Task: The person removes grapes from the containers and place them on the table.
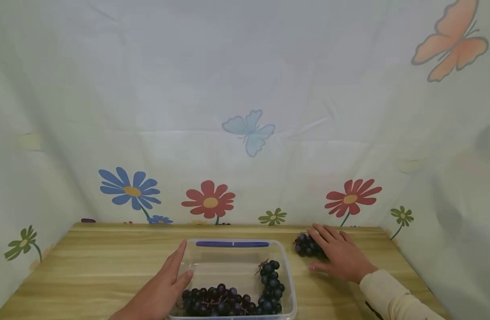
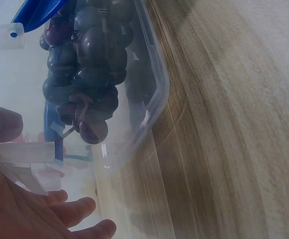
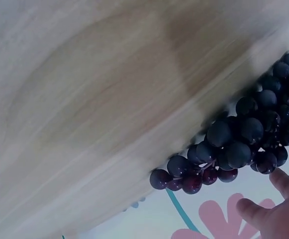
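Note:
A clear plastic container (image 1: 225, 270) with a blue clip strip (image 1: 233, 244) on its far rim stands at the table's front. My left hand (image 1: 158, 289) holds its left side, thumb over the rim and fingers outside. Inside, one bunch of dark grapes (image 1: 221, 302) lies along the near wall and another bunch (image 1: 273, 284) along the right wall. To the container's right, a third bunch of dark grapes (image 3: 243, 139) lies on the table. Over it my right hand (image 1: 344, 258) is spread, fingertips right at the grapes and covering part of them in the head view.
The wood-grain table (image 1: 109, 258) ends at a white cloth backdrop (image 1: 173, 89) printed with flowers and butterflies. The cloth also rises at both sides. A small dark purple item (image 1: 88, 220) shows at the table's far left edge.

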### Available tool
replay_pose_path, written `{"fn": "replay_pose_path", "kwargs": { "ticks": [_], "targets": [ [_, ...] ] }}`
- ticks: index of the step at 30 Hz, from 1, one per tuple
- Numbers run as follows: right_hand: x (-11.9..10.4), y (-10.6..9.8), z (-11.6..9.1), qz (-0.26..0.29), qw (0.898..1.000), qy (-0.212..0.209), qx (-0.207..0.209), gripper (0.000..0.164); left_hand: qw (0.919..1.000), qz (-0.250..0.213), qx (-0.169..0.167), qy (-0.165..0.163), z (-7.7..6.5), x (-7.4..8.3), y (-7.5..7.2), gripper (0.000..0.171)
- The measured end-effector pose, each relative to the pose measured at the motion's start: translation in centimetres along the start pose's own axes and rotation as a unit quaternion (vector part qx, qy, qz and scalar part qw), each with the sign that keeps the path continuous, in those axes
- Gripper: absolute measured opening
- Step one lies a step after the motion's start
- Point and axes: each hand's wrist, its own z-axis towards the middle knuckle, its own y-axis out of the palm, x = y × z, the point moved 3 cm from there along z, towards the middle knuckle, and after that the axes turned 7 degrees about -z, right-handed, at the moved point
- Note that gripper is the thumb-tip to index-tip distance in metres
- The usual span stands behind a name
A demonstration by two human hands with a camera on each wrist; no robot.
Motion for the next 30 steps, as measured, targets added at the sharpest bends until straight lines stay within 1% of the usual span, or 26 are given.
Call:
{"fn": "replay_pose_path", "kwargs": {
  "ticks": [3, 10, 18, 26, 30],
  "targets": [
    [0.0, -0.1, 0.0, 0.001, 1.000, 0.002, -0.009, 0.095, 1.0000, -0.001, -0.003, 0.003, 0.0, 0.0, 0.0, 0.093],
    [0.1, -0.4, 0.2, 0.002, 1.000, 0.005, -0.018, 0.094, 0.9997, 0.014, 0.007, 0.017, 0.0, 0.2, -0.1, 0.091],
    [-0.1, -0.6, 0.0, 0.006, 1.000, 0.000, -0.012, 0.091, 0.9999, 0.004, -0.002, 0.011, 0.0, 0.0, 0.0, 0.091],
    [-0.5, -1.4, 0.1, 0.021, 1.000, -0.006, -0.015, 0.085, 0.9999, 0.008, 0.001, 0.014, 0.0, 0.1, -0.1, 0.090],
    [-0.8, -1.9, 0.3, 0.029, 0.999, -0.017, -0.013, 0.083, 0.9999, 0.009, 0.001, 0.010, 0.0, 0.2, -0.1, 0.090]
  ]
}}
